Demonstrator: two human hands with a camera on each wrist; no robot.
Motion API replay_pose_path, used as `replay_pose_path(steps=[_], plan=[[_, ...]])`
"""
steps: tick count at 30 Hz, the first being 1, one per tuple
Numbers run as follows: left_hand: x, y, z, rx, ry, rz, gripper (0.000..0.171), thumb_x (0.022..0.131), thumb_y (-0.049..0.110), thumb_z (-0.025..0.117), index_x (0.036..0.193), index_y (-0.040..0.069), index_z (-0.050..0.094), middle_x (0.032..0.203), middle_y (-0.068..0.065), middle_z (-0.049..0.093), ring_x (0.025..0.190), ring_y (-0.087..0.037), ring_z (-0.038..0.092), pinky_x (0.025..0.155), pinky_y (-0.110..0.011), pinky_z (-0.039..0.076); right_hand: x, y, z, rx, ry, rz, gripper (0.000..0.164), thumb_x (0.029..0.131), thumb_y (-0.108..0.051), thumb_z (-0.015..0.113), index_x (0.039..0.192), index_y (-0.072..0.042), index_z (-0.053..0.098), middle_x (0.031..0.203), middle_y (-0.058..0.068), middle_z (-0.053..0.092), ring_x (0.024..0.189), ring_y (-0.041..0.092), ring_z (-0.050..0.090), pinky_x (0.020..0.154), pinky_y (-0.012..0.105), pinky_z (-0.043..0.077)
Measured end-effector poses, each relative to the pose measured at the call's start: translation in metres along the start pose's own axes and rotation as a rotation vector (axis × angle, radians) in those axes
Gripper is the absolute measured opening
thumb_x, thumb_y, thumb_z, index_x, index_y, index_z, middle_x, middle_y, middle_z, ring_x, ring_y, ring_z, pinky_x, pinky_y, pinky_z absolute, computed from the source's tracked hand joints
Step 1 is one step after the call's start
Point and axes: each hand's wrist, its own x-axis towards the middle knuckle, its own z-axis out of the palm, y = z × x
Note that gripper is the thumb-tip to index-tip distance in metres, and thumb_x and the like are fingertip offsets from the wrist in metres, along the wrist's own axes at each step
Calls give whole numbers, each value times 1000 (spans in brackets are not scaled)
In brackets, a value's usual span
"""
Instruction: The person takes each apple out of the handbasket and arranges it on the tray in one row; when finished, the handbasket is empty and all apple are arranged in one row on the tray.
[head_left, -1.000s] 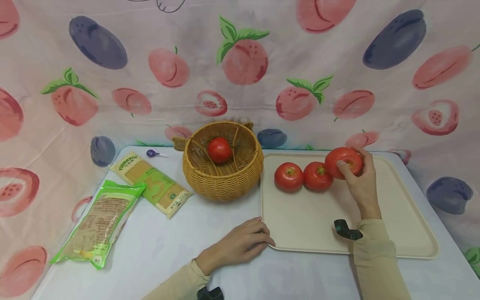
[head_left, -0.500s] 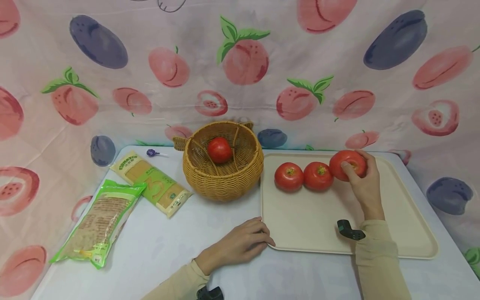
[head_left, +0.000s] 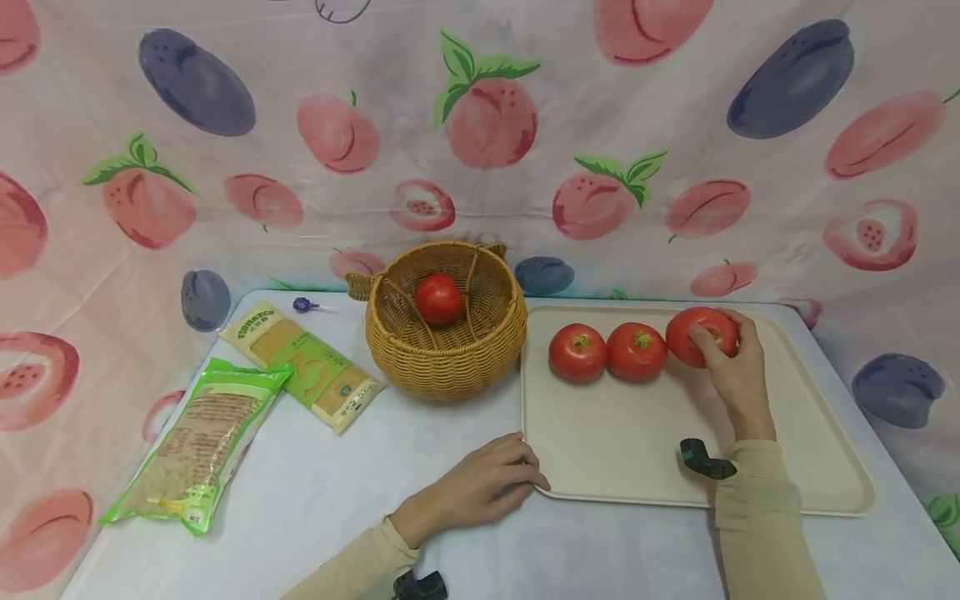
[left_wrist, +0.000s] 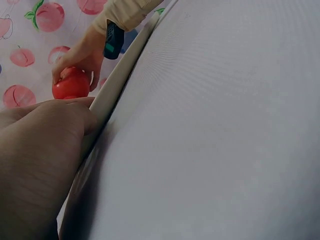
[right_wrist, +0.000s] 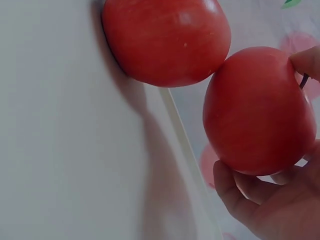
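Observation:
My right hand grips a red tomato between thumb and fingers, over the back of the beige tray. In the right wrist view the held tomato comes right up against the neighbouring tomato. Two tomatoes sit side by side on the tray, a left one and a middle one. My left hand rests with relaxed fingers at the tray's front left corner. Seen from the left wrist, the left hand touches the tray rim.
Left of the tray stands a wicker basket with one tomato inside. Further left lie a noodle pack, a green-edged bag and a purple lollipop. A fruit-print cloth hangs behind the table.
My right hand has moved slightly right and toward me, lowering its tomato beside the middle one. The left hand has stayed at the tray corner.

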Motion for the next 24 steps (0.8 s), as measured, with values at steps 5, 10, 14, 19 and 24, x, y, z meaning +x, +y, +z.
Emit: replay_pose_path(steps=[5,10,14,19,24], plan=[[0,0,0,-2,-2,-5,18,86,16,54,99,24,63,96,11,53,101,-1,46,110,-35,26,1,6,-1,-10,-23,35,57,83,-46,51,134,-31,29,136,7,34,120,21,33,101,44,35],[1,1,0,-10,-3,-11,18,86,16,53,99,24,63,95,12,53,101,-1,46,110,-34,26,2,11,-1,-16,-46,71,60,83,-50,49,136,-29,28,138,11,31,123,26,31,103,49,32],[0,1,0,-13,1,-8,18,86,15,54,99,24,63,95,11,53,101,-1,46,110,-34,26,3,13,-1,-23,-65,87,62,84,-50,48,137,-24,28,139,14,31,123,29,31,103,51,31],[0,1,0,-10,3,-8,18,86,16,54,98,24,63,95,12,53,100,0,46,110,-34,26,5,15,0,-33,-66,86,64,84,-49,48,137,-20,28,139,16,30,124,31,31,103,51,31],[0,1,1,-10,4,-9,18,86,16,53,98,25,63,95,12,53,101,0,46,110,-34,26,4,15,1,-88,-54,86,67,83,-50,48,137,-17,28,137,17,34,120,31,34,100,49,34]])
